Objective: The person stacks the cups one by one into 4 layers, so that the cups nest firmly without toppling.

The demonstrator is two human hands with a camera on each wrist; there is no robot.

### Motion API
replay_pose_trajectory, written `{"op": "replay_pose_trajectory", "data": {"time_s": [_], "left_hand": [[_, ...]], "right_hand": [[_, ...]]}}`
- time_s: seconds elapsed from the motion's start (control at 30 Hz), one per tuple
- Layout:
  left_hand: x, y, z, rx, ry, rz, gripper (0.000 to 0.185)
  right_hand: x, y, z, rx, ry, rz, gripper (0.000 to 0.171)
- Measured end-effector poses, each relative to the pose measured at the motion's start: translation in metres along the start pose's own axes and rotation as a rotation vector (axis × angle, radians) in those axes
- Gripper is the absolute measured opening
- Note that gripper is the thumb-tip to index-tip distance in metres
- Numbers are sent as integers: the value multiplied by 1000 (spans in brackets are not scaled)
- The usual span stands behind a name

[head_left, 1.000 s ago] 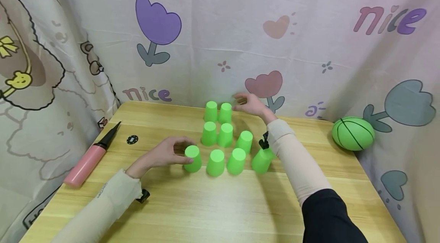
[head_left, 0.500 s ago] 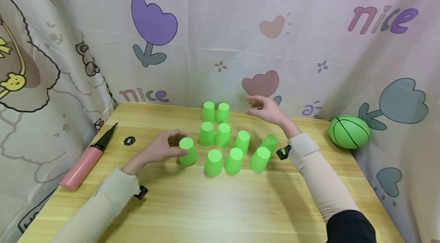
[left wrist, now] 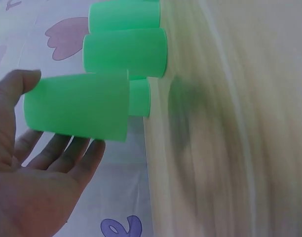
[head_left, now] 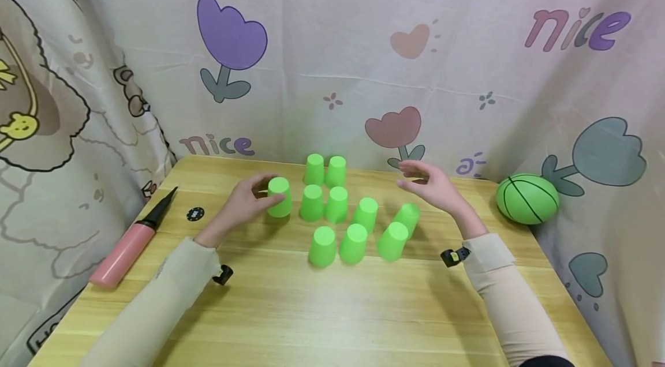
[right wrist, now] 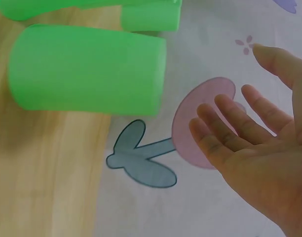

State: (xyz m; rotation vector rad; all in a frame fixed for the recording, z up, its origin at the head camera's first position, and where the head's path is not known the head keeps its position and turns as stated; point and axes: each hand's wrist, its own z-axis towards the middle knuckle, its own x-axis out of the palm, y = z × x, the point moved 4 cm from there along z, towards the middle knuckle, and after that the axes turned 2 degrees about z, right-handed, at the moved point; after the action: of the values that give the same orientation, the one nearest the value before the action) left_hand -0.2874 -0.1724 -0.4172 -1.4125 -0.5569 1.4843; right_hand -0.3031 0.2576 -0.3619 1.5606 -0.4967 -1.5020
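The left hand (head_left: 239, 205) grips a green cup (head_left: 279, 197) left of the cups (head_left: 337, 205) near the counter's (head_left: 332, 309) far edge. The right hand (head_left: 433, 188) hovers open, empty. A careless swing could topple neighbours.

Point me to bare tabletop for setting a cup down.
Free: the wide front strip of the table between both sleeves, and the patch between the pump and left hand. Crowded: the middle, among the green cups. The right hand hovers beside them.
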Motion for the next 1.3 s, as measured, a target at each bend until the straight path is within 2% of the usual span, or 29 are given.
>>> {"op": "replay_pose_trajectory", "data": {"time_s": [0.37, 0.63, 0.8, 0.9, 1.03, 1.3], "left_hand": [[1, 2, 27, -16, -84, -27, 56], [1, 14, 47, -43, -132, -70, 58], [3, 24, 58, -75, -155, -64, 61], [4, 28, 64, -69, -171, -50, 60], [7, 31, 70, -54, -185, -51, 59], [12, 37, 78, -90, -198, -79, 60]], "right_hand": [[-5, -30, -35, 28, -73, 23, 59], [1, -52, -54, 54, -61, 110, 61], [5, -62, -61, 51, -41, 147, 61], [8, -68, -63, 41, -31, 158, 59], [11, -73, -65, 38, -18, 158, 58], [17, -81, -67, 59, 7, 135, 62]]}}
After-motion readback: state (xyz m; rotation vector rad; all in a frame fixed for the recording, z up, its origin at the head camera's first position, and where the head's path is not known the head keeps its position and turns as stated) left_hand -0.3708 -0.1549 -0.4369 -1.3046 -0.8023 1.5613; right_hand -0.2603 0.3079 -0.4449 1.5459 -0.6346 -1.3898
